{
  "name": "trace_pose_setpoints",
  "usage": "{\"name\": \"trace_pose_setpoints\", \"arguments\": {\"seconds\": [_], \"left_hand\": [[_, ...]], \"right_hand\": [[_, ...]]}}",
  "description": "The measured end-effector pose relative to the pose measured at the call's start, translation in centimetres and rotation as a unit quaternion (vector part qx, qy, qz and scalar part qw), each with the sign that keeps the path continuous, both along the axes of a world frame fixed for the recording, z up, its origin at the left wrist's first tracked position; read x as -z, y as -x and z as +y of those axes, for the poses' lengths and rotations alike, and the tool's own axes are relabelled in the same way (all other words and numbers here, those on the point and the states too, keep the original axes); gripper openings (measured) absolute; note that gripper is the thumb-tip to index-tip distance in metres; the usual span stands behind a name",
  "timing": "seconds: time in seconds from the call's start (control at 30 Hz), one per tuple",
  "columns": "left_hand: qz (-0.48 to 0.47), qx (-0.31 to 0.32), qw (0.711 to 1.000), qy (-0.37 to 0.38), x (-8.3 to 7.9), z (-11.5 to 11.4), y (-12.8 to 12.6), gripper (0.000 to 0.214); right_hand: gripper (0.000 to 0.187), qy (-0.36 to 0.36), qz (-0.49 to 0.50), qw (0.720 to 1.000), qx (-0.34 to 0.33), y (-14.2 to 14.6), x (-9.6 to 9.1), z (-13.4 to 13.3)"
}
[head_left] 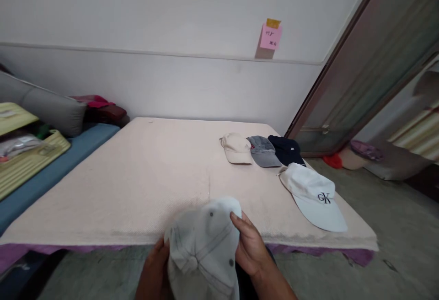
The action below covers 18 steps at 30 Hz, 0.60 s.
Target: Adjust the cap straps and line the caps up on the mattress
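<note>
Low in the head view, a pale grey-white baseball cap (202, 249) is held between my two hands, over the front edge of the table. Its crown button and stitched seams face me. My left hand (156, 268) grips the cap's left side, with its fingers partly hidden behind the fabric. On the right, my right hand (252, 245) pinches the rim, thumb on top. A white cap with dark letters (310, 195) lies to the right. Farther back, a cream cap (236, 148), a grey denim cap (264, 151) and a navy cap (287, 150) lie side by side.
The caps lie on a table with a pale pink cover (137, 185). At left are a grey cushion (44, 99) and a yellow basket (37, 163) on a blue surface. A pink note (270, 38) hangs on the wall. A glass door (350, 71) stands at right.
</note>
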State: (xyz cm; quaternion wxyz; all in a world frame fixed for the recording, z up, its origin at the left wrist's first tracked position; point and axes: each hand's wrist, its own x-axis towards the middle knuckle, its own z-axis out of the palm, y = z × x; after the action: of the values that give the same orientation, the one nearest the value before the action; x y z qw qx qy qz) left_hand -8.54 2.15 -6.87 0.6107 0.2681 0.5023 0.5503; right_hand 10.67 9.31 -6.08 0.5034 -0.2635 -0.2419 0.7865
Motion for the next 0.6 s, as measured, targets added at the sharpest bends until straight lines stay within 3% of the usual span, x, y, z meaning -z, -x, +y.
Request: {"name": "trace_pose_setpoints", "arguments": {"seconds": [0.13, 0.23, 0.3, 0.4, 0.5, 0.6], "left_hand": [[0.001, -0.082, 0.995, -0.061, -4.1, 5.5, 3.1, 0.042], [0.047, -0.126, 0.984, -0.116, -3.8, 11.3, 6.5, 0.049], [0.102, -0.161, 0.979, -0.068, -1.8, 14.7, 8.7, 0.042], [0.131, -0.19, 0.973, -0.008, 2.3, 17.8, 11.1, 0.022], [0.163, -0.23, 0.959, 0.037, 5.5, 18.6, 12.0, 0.018], [0.211, -0.253, 0.943, 0.044, 7.3, 17.9, 11.6, 0.021]], "right_hand": [[0.035, -0.113, -0.017, 0.993, 0.005, 1.9, -3.7, 4.5], [0.04, -0.164, -0.057, 0.985, 0.018, 2.3, -3.6, 7.5], [0.04, -0.135, -0.088, 0.986, 0.035, 2.1, -1.3, 8.4], [0.037, -0.042, -0.113, 0.991, 0.05, 1.3, 4.0, 7.6], [0.033, 0.034, -0.13, 0.989, 0.058, 0.3, 9.0, 5.8], [0.032, 0.062, -0.14, 0.985, 0.082, -0.5, 11.6, 4.7]]}}
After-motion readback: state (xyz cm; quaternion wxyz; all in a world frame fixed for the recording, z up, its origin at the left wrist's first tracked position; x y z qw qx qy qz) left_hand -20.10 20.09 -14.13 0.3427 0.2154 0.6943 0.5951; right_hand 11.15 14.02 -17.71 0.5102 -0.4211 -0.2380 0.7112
